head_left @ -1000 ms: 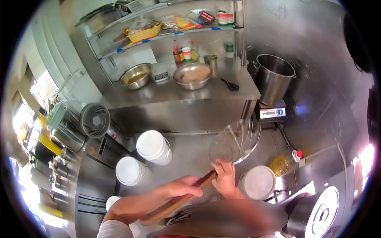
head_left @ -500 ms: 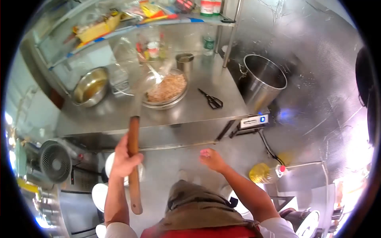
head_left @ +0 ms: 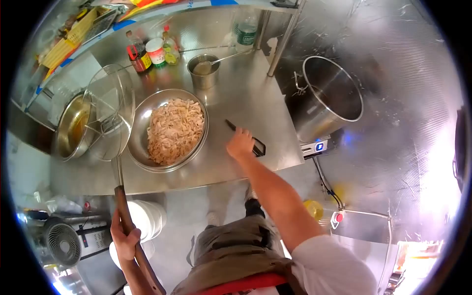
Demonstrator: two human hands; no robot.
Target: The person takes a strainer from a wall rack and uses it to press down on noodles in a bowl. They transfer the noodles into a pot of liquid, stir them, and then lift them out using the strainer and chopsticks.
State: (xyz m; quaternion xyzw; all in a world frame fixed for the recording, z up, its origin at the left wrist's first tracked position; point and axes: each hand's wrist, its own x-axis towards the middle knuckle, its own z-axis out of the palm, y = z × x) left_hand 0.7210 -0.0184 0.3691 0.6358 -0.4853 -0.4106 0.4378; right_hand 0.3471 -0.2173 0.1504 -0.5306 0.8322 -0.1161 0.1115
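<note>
My left hand (head_left: 126,238) is closed round the wooden handle of a wire skimmer (head_left: 110,110). The skimmer's round mesh head is raised, overlapping the left edge of a steel bowl (head_left: 139,110) in view. In this bowl lies a heap of pale shredded meat (head_left: 176,130). My right hand (head_left: 241,143) has its fingers curled over the middle of black scissors (head_left: 259,147) on the steel table (head_left: 221,169). The blade tip and handle loops show on either side of it; the fingers' undersides are hidden.
A steel bowl with yellowish liquid (head_left: 73,130) is at left. Behind stand sauce bottles (head_left: 139,58), a jar (head_left: 156,51) and a steel pot with a ladle (head_left: 203,73). A tall stockpot (head_left: 324,108) is at right, by a lit display (head_left: 319,146). White buckets (head_left: 150,219) stand below.
My right hand has moved forward from beside my body onto the scissors. My left hand still grips the skimmer, whose mesh now shows clearly at left. The view has shifted closer to the table.
</note>
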